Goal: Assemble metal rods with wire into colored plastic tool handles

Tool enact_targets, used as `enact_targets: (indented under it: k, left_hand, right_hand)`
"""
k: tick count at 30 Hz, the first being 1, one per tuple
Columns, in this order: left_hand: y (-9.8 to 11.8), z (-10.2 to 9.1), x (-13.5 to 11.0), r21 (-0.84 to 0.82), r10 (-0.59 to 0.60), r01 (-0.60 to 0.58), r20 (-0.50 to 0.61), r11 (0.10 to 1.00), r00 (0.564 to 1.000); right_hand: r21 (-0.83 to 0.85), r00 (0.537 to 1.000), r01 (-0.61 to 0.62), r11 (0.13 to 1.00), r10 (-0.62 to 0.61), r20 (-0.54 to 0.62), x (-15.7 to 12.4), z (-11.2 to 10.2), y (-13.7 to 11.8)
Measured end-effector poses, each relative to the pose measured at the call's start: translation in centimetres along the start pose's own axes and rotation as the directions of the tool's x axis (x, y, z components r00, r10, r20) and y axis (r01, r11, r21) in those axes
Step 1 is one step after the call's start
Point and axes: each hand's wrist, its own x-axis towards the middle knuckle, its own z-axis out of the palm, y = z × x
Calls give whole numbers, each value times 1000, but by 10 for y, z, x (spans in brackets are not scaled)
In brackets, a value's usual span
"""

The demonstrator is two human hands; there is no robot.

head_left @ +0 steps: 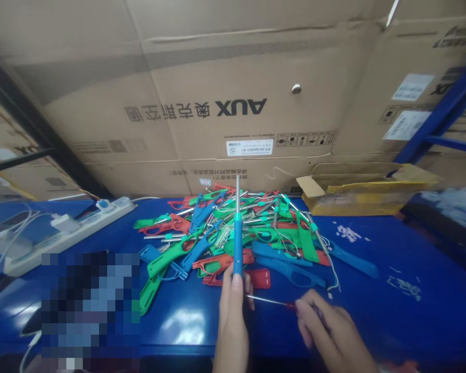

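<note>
My left hand [233,316] is closed around the lower part of a blue long-necked lighter [238,241], whose metal tube points up and away from me. My right hand [330,326] grips the dark red handle of a thin screwdriver [270,300]. Its metal shaft runs left to the lighter's handle, just by my left fingers; whether the tip touches the lighter is hidden. Behind the lighter spreads a heap of green, red and blue lighter shells, with metal tubes and white wires among them. A green shell [174,254] and a blue shell [293,270] lie at its near side.
On the left are a white power strip [81,228] with plugs and a blurred-out patch [91,305]. An open, yellow-taped cardboard box [357,199] stands at the back right. Small white pieces [349,232] lie on the blue tabletop [182,321]. A large cardboard sheet [178,62] walls the back.
</note>
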Motion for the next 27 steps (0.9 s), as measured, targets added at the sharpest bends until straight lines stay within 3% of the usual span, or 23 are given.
enact_targets:
  k: [4,9,14,20,27]
  left_hand:
    - [-1,-2,-6,72,-16,22,-87,997,996]
    - [1,-3,-7,58,16,-16,-12,998,1000]
    - [5,-4,-6,14,62,-61,-49,998,997]
    - [6,-1,-9,-7,113,-114,-66,993,991]
    - [-6,-3,1,-99,67,-77,-103,992,992]
  right_hand:
    - [-2,1000,-6,1000,6,22,7,-1,2]
    - [133,986,-82,988,61,157,17,-2,9]
    - [162,987,-73,984,47,156,25,5,13]
    - [507,965,-93,857,-48,258,24,10,18]
    - [262,986,-124,957,90,139,28,9,23]
